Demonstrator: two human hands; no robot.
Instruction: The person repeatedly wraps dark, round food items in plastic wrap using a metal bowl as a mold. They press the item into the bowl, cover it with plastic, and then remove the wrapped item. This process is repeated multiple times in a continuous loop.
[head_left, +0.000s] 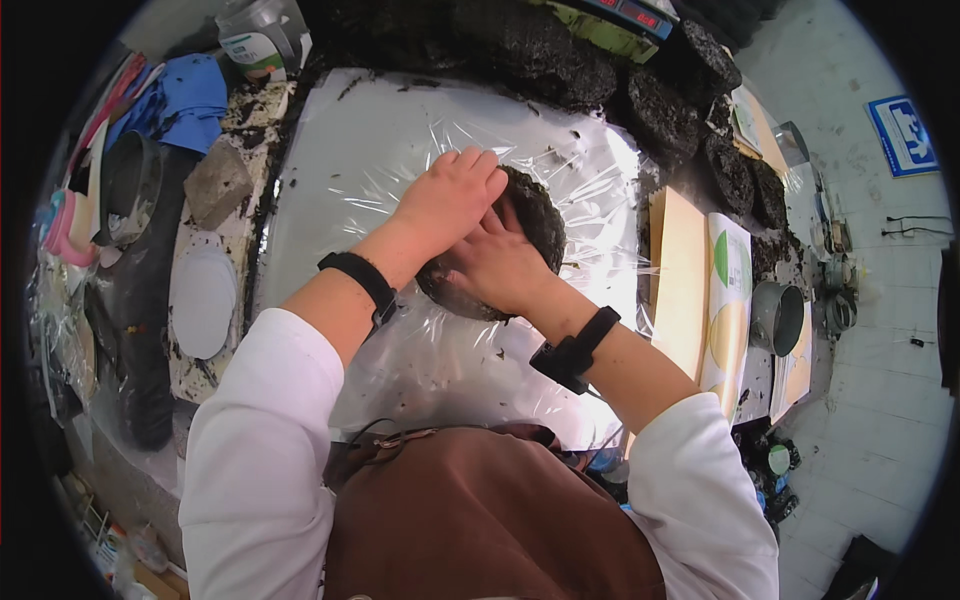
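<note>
A round, dark cake of leaf-like matter (546, 217) lies on clear plastic film (420, 360) over a pale board. My right hand (502, 266) rests palm down across the cake with its fingers spread. Over the fingertips of that hand, near the cake's far left edge, my left hand (457, 191) bends its fingers close together. What those left fingertips touch is hidden. Shiny creases in the film run outward around the cake.
Dark rounded lumps (660, 112) line the back and right, near a digital scale (637, 15). Cardboard (675, 270) and a metal ring (778, 319) stand at right. On the left are a stone block (219, 184), white paper discs (204, 300), another ring (129, 187) and blue cloth (176, 101).
</note>
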